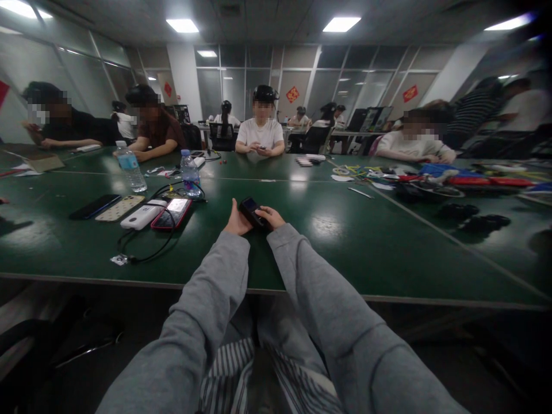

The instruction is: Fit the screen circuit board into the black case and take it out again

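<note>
Above the green table in front of me, both hands are at a small black handheld device (249, 207) with a dark screen at its upper end. It is tilted, its screen end towards the left. My left hand (237, 221) supports it from the left side, thumb pointing up and its fingers mostly hidden behind the device. On the other side my right hand (271, 217) grips the lower end, with the thumb and a finger over its front face. What the device's front shows is too small to read.
To the left lie a white power bank (142, 215), a red-edged phone (171, 214), a patterned phone (119, 208) and a dark phone (95, 206), with a black cable (161, 248). Two water bottles (131, 167) stand behind. Cables (357, 172) and a pen (361, 193) lie right. Several people sit around.
</note>
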Tool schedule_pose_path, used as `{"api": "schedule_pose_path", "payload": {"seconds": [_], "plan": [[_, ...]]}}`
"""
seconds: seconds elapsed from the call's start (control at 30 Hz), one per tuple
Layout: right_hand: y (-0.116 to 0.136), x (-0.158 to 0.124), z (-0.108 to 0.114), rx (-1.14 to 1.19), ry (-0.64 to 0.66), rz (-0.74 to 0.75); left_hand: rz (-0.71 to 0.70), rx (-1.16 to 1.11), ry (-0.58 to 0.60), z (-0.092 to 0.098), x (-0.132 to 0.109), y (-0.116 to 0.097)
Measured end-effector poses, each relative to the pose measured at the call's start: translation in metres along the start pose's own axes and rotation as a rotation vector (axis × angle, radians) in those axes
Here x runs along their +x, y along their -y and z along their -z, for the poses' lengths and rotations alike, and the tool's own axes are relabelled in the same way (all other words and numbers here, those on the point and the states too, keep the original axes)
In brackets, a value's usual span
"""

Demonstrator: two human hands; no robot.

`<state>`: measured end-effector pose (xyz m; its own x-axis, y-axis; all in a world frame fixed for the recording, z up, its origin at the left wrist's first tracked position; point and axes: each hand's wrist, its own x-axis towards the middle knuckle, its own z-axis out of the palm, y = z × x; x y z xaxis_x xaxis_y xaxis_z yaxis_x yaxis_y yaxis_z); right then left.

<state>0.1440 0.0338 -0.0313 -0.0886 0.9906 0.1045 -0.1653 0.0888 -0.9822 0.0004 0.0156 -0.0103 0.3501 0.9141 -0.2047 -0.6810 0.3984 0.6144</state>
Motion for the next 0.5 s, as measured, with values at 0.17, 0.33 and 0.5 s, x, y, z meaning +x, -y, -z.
{"api": "schedule_pose_path", "payload": {"seconds": [0.17, 0.33, 0.5], "plan": [[0.001, -0.004, -0.009, -0.148, 0.04, 0.069, -0.004, -0.16, 0.068, 0.0, -0.005, 0.002], [0.0, -0.004, -0.009, -0.38, -0.008, 0.163, -0.022, -0.214, 0.049, 0.003, 0.001, 0.001], [-0.003, -0.007, -0.006, -0.604, -0.081, 0.296, -0.003, -0.206, -0.013, 0.007, 0.006, 0.0]]}}
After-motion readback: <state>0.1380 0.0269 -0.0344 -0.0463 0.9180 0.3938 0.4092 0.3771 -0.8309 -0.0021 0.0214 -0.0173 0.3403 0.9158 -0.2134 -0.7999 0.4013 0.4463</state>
